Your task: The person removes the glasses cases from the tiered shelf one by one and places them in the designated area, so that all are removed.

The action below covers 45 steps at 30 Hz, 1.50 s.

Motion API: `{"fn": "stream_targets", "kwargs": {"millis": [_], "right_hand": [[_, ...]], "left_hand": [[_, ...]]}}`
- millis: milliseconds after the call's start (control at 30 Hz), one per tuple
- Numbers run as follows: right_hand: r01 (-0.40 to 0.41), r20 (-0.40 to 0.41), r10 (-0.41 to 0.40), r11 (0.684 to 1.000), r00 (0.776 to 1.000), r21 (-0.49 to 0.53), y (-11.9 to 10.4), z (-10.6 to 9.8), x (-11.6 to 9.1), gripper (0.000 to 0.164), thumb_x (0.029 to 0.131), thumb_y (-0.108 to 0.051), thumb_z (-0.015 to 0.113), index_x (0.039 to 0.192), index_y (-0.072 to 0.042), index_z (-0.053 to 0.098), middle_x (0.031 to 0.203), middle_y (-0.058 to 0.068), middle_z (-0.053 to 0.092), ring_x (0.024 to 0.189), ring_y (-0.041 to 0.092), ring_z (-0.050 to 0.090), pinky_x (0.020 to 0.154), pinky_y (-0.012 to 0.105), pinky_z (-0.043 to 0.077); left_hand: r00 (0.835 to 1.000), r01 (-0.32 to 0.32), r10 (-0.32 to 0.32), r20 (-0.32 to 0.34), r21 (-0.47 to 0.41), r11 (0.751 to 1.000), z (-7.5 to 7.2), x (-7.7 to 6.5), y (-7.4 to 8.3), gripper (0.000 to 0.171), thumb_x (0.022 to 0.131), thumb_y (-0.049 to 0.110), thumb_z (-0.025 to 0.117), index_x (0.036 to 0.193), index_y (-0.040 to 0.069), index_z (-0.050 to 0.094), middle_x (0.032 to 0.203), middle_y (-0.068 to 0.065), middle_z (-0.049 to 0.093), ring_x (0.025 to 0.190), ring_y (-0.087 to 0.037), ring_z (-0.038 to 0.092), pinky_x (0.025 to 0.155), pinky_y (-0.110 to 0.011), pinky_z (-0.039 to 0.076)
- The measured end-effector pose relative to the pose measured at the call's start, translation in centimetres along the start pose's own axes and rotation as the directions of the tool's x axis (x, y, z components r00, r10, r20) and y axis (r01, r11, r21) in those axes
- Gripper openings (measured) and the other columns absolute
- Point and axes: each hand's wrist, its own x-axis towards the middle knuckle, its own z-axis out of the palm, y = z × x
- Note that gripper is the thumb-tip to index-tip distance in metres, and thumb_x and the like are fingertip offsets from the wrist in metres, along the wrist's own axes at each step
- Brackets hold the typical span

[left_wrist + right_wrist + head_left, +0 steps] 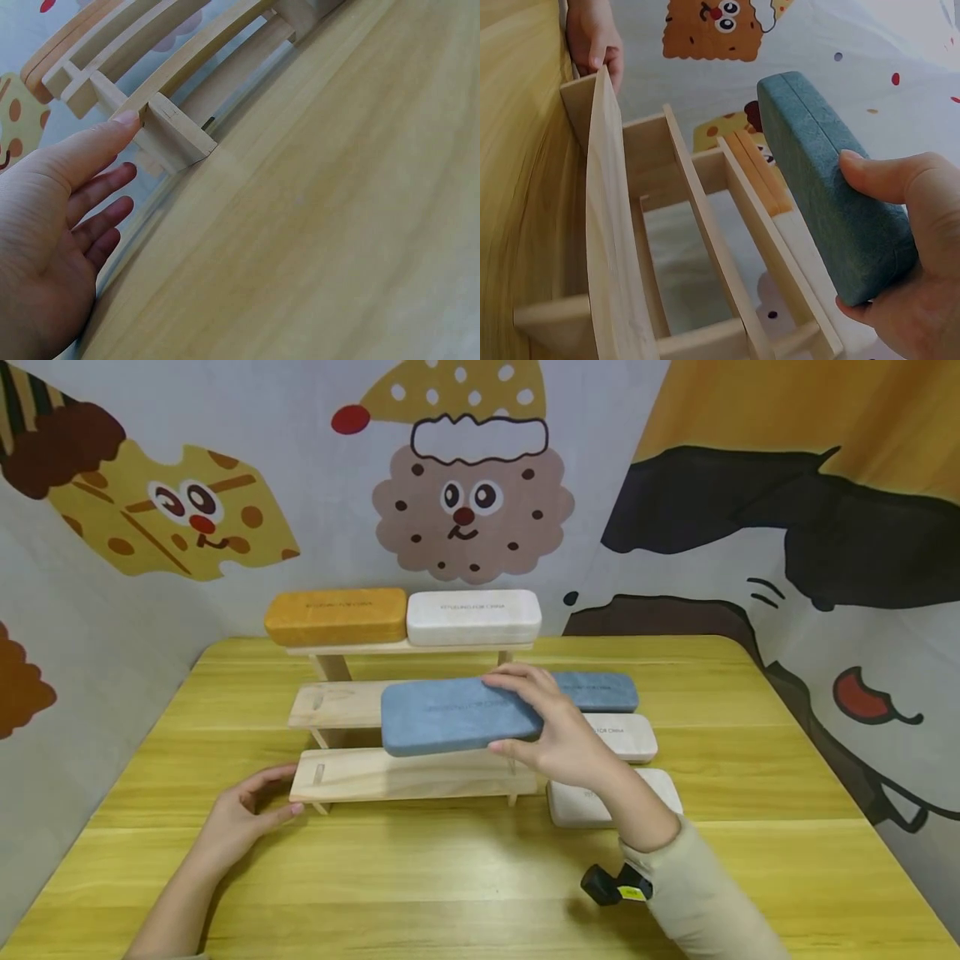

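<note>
In my right hand (558, 727) is a blue glasses case (453, 717), gripped by its right end and held above the lower steps of a three-tier wooden stand (420, 775). The right wrist view shows the thumb on the long side of this case (829, 180), clear of the stand. My left hand (243, 814) holds the left end of the lowest step, thumb at the front corner and forefinger behind. Its other fingers hang loosely beside the stand in the left wrist view. An orange case (337, 617) and a white case (474, 617) fill the top tier.
Right of the stand lie another blue case (600, 692), a white case (630, 737) and an off-white case (663, 789), partly behind the right arm. A black strap device (615, 885) is on the right wrist. A cartoon-printed cloth (315, 460) hangs behind the table (420, 877).
</note>
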Motion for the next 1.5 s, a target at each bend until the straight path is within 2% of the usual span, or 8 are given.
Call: {"fn": "stream_targets", "kwargs": {"millis": [167,533,733,800,900,1033,1267,1500], "right_hand": [[-0.003,0.006,0.003,1.0,1.0,-0.017,0.4,-1.1,-0.7,0.07,0.076,-0.015,0.083,0.139,-0.018,0.05,0.142,0.0,0.04,0.132,0.018,0.032,0.106,0.05,0.029],[-0.009,-0.005,0.009,0.999,1.0,-0.03,1.8,-3.6,-2.6,0.072,0.073,-0.013,0.085,0.137,-0.018,0.052,0.141,-0.003,0.041,0.131,0.02,0.034,0.104,0.051,0.029],[-0.032,-0.023,0.032,0.999,0.999,-0.014,2.8,-4.8,-3.5,0.074,0.07,-0.006,0.086,0.136,-0.017,0.053,0.14,0.001,0.042,0.131,0.024,0.032,0.101,0.052,0.028],[-0.04,-0.028,0.039,0.999,0.999,-0.013,3.2,-5.3,-3.8,0.074,0.07,-0.003,0.085,0.135,-0.016,0.054,0.14,0.001,0.042,0.13,0.025,0.033,0.102,0.048,0.028],[-0.052,-0.031,0.051,0.998,0.998,-0.024,3.6,-6.0,-4.2,0.074,0.069,-0.001,0.085,0.135,-0.015,0.054,0.139,0.001,0.043,0.129,0.025,0.035,0.104,0.035,0.028],[-0.074,-0.031,0.073,0.996,0.997,-0.05,3.9,-7.0,-4.8,0.073,0.07,-0.002,0.085,0.135,-0.015,0.054,0.138,0.001,0.043,0.128,0.025,0.036,0.102,0.021,0.026],[-0.118,-0.048,0.114,0.99,0.992,-0.079,4.3,-8.4,-5.9,0.072,0.071,-0.002,0.084,0.135,-0.016,0.054,0.138,0.001,0.044,0.128,0.019,0.036,0.102,0.018,0.025],[-0.106,-0.079,0.097,0.988,0.992,-0.113,5.5,-9.7,-7.0,0.075,0.068,0.006,0.083,0.135,-0.012,0.054,0.136,0.003,0.044,0.126,0.011,0.035,0.101,0.015,0.025]], "left_hand": [[1.0,0.001,-0.001,0.001,0.0,1.0,0.0,-0.1,0.0,0.052,0.084,0.019,0.077,0.128,0.002,0.057,0.126,-0.017,0.057,0.108,0.002,0.05,0.087,-0.009,0.038],[1.0,-0.016,0.016,-0.001,-0.013,1.0,0.0,0.0,-0.2,0.052,0.083,0.017,0.077,0.128,0.001,0.056,0.125,-0.012,0.058,0.11,0.001,0.05,0.089,-0.008,0.037],[1.0,-0.012,0.012,-0.001,-0.022,1.0,0.0,0.1,-0.2,0.052,0.083,0.017,0.077,0.128,0.0,0.056,0.125,-0.01,0.059,0.11,0.002,0.05,0.089,-0.008,0.037],[1.0,-0.014,0.014,-0.002,-0.022,1.0,0.0,0.1,-0.2,0.052,0.083,0.017,0.077,0.127,0.0,0.056,0.124,-0.008,0.059,0.11,0.003,0.05,0.089,-0.008,0.037],[1.0,-0.017,0.017,-0.002,-0.023,1.0,-0.1,0.1,-0.3,0.052,0.083,0.017,0.077,0.127,0.0,0.056,0.125,-0.008,0.059,0.11,0.004,0.049,0.09,-0.008,0.037],[1.0,-0.015,0.015,0.0,-0.011,1.0,-0.1,0.1,-0.3,0.052,0.083,0.018,0.077,0.127,0.0,0.057,0.126,-0.012,0.058,0.11,0.004,0.048,0.09,-0.007,0.036],[1.0,-0.016,0.016,0.005,-0.024,1.0,-0.1,0.1,-0.3,0.052,0.084,0.018,0.077,0.128,0.0,0.056,0.126,-0.013,0.057,0.112,0.003,0.048,0.09,-0.008,0.036],[1.0,-0.02,0.02,0.003,-0.02,1.0,-0.1,0.1,-0.4,0.052,0.083,0.018,0.077,0.128,0.001,0.056,0.126,-0.01,0.058,0.111,0.0,0.049,0.09,-0.009,0.037]]}}
